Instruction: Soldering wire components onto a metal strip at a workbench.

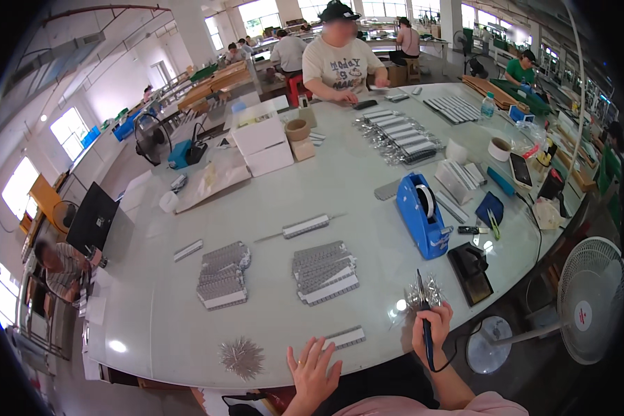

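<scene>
My right hand (439, 322) is closed round the dark handle of a soldering iron (426, 331), its thin tip pointing away from me. A cord runs from the handle's lower end. Beyond my fingers lies a heap of thin silvery pins (433, 286). My left hand (313, 367) rests on the table edge, fingers stretched out, at the left end of a flat white-and-grey strip (348, 337). Whether its fingertips touch the strip is hard to tell. A spiky bunch of thin metal leads (241, 358) lies left of that hand.
Two stacks of grey strips (223, 276) (326, 272) lie mid-table, with a single strip (305, 226) behind. A blue tape dispenser (421, 215) and a black stand (471, 272) are at right. A person (343, 66) works across the table. A fan (589, 301) stands right.
</scene>
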The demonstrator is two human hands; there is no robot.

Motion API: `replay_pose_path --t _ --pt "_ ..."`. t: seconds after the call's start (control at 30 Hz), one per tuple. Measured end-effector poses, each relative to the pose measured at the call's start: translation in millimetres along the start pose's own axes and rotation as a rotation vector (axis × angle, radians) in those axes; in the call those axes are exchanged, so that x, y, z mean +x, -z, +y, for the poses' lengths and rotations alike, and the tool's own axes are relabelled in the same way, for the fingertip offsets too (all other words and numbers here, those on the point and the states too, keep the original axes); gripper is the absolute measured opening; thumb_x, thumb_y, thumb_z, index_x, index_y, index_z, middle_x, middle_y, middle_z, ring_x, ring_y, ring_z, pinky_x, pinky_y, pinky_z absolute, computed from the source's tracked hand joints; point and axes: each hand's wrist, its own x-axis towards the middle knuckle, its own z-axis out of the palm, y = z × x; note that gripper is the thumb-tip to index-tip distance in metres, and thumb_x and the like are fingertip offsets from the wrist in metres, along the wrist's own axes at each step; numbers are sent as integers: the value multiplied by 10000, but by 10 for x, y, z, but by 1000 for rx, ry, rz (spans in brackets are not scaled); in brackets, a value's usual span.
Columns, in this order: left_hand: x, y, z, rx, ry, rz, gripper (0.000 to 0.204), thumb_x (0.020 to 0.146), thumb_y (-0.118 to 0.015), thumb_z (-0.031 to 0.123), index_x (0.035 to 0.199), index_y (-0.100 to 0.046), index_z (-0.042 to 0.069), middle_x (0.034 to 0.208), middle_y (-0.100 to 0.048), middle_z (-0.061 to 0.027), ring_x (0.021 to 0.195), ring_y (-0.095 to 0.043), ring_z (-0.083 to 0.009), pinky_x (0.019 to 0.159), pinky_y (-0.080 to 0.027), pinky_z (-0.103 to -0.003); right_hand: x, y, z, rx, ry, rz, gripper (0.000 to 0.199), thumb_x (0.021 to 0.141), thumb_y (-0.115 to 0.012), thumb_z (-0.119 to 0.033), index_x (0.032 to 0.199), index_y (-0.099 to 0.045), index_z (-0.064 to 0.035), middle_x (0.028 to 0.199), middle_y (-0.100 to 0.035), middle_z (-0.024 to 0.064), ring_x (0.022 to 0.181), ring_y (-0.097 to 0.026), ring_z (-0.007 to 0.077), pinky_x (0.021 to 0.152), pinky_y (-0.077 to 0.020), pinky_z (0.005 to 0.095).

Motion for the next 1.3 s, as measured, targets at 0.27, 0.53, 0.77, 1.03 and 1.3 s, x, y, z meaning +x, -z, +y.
replay_pose_path --t 0.27,0.53,0.77,1.03,1.3 --pt "-203 -53 199 -76 51 27 400 832 -685 169 1224 -621 125 1275 -578 -97 1209 -508 -300 1091 -231 -578 -97 62 -70 -84 28 8 157 733 -662 -51 876 -608 -86 791 -542 57 813 -535 242 979 -361 505" --pt "-156 -294 397 -110 34 -171 482 739 -736 277 1200 -657 159 1334 -540 -75 1275 -458 -272 1135 -71 -585 -231 103 109 -73 -26 -91 70 818 -610 -77 870 -571 -51 854 -590 128 835 -537 316 988 -365 533" --pt "136 -245 577 -3 -40 -267 476 840 -653 385 1248 -603 146 1406 -469 -78 1367 -342 -271 1116 -50 -574 56 41 190 8 -21 -54 95 865 -596 -41 958 -577 -35 831 -600 92 900 -555 270 1018 -380 472" --pt "243 -429 894 -227 191 -457 754 724 -732 405 1358 -479 86 1452 -405 -158 1397 -319 -298 1039 -268 -581 -333 102 224 -14 -82 -109 100 881 -624 -60 975 -595 -45 990 -594 113 1008 -550 296 963 -419 439" --pt "179 -736 908 -78 -15 -276 768 808 -628 488 1365 -459 -13 1551 -258 -166 1476 -122 -305 1164 -81 -509 -415 211 441 23 -111 -52 148 933 -581 -62 1036 -586 45 1111 -548 177 997 -563 286 898 -464 362"
